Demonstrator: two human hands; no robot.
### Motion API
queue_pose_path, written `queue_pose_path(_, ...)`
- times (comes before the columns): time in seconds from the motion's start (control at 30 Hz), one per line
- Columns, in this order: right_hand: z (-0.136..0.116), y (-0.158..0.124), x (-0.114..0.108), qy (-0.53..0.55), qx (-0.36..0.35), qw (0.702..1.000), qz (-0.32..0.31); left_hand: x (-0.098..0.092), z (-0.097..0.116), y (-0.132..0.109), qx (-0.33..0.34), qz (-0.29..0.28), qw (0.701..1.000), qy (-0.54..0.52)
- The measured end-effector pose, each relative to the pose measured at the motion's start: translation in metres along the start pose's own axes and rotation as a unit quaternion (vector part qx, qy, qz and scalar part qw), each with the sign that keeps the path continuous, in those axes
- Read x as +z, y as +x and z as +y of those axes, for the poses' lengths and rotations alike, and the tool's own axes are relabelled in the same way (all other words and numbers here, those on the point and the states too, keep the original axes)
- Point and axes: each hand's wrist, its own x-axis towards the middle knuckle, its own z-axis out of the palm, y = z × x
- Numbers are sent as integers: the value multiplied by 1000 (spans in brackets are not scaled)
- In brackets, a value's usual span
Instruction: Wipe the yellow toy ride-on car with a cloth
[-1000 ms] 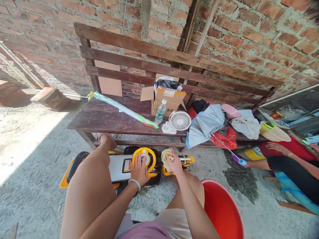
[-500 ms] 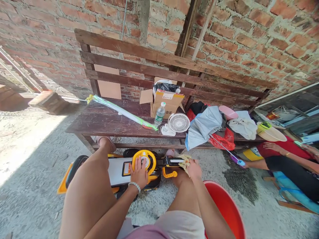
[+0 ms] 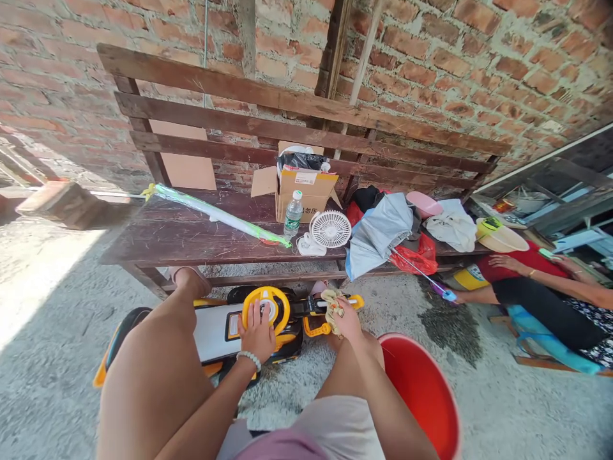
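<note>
A yellow, white and black ride-on toy vehicle (image 3: 209, 333) stands on the floor between my legs. My left hand (image 3: 258, 337) lies on its yellow steering wheel (image 3: 286, 312), fingers stretched across the hub and rim. My right hand (image 3: 349, 324) is closed on a crumpled, pale yellowish cloth (image 3: 331, 308), pressed against the toy's black and yellow front arm. The arm's yellow tip (image 3: 357, 301) sticks out beyond the cloth. A curved yellow piece (image 3: 316, 329) sits just left of the cloth. My hand and the cloth hide part of the arm.
A red bucket (image 3: 416, 383) stands by my right leg. The wooden bench (image 3: 158, 236) ahead carries a wrapped long item (image 3: 215, 214), a water bottle (image 3: 293, 216), a cardboard box (image 3: 304, 198), a white fan (image 3: 330, 229) and an umbrella (image 3: 380, 233). Another person (image 3: 531, 300) sits at right.
My right hand has slid the cloth along the arm toward the steering wheel, uncovering the yellow tip. My left hand stays on the wheel. The whole view has shifted slightly.
</note>
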Motion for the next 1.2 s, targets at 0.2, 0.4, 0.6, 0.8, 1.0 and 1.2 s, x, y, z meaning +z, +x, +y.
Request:
queue_pose_path(0.2, 31, -4, -22, -82, 20, 996, -3, -5, 2, -1, 5, -18, 1000, -6)
queue_pose_path(0.4, 35, -5, -16, -91, 77, 992, 48, -4, 4, -1, 0, -16, 1000, -10)
queue_pose_path(0.6, 12, -38, 37, 50, 80, 991, 91, 1, 1, 1, 3, -19, 1000, -19)
queue_pose_path(0.8, 32, -51, 42, 106, 140, 974, 146, 2, -2, 1, 8, -19, 999, -37)
queue_pose_path(1.0, 62, 1, -35, 48, 144, 969, 194, 0, 0, 0, 4, -11, 999, -34)
queue_pose_path(1.2, 66, 25, -35, -41, 177, 981, 66, 1, -2, 0, 8, -2, 1000, -27)
